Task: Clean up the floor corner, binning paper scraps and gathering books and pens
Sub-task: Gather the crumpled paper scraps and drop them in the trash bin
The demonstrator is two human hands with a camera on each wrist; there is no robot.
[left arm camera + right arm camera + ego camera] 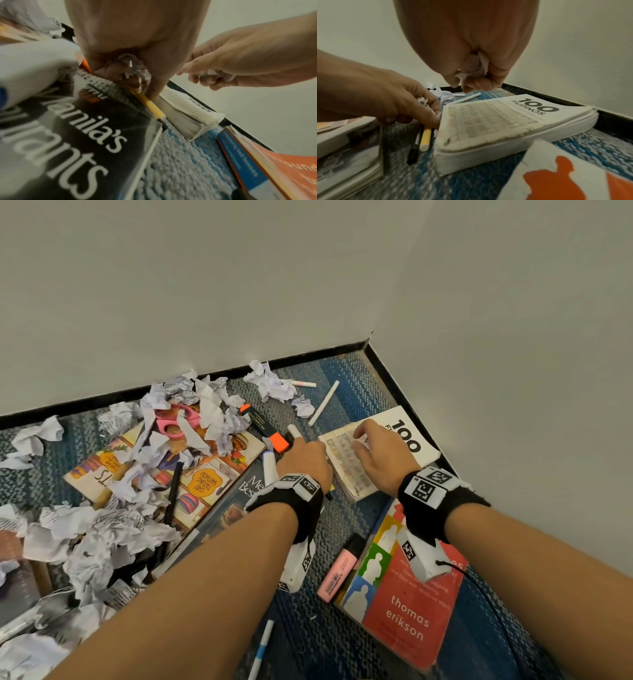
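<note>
Clutching small crumpled white paper scraps [132,65], the left hand [306,458] hovers beside the thick white "100 Filipinos" paperback [505,117], where the right hand [380,451] curls its fingers around another wad [474,70]; these weightless, springy scraps likely need enclosing fists, not fingertip pinches.

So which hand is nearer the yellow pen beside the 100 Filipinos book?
Left. The left hand, holding crumpled paper, has fingertips right at the yellow pen; the right hand, holding a scrap, hovers above the book.
</note>
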